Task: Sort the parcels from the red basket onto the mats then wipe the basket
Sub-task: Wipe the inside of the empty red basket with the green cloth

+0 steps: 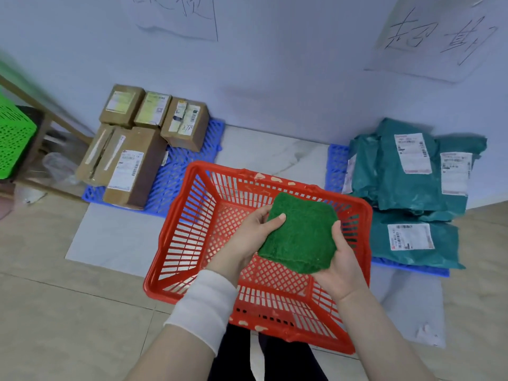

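Two hands on one rag, basically. The left hand [251, 235] had its thumb pressed down on the near-left edge of the folded green cloth [299, 235] with the fingers curled underneath. The right hand [341, 262] did the same on the opposite edge, thumb on top and fingers below. So the cloth was pinched from both sides and held between them.

Right underneath that grip sat the red basket [275, 298] on the floor, its lattice bottom showing below the hands. Couldn't tell whether the cloth's lower edge brushed the basket or hung just clear of it.

Out past the left hand, further off toward the wall, five cardboard boxes [132, 160] sat packed together on a blue mat [189, 149]. Out past the right hand, a pile of teal mailer bags [406, 182] lay overlapping on a second blue mat [336, 166], white labels facing up. Both mats sat close to the basket's far corners.

A white band [203, 301] wrapped the wrist behind the left hand. Way off to the left of the grip was a bright green crate [13, 144]. Straight beyond the hands, up on the wall, hung two handwritten paper sheets [434, 37].
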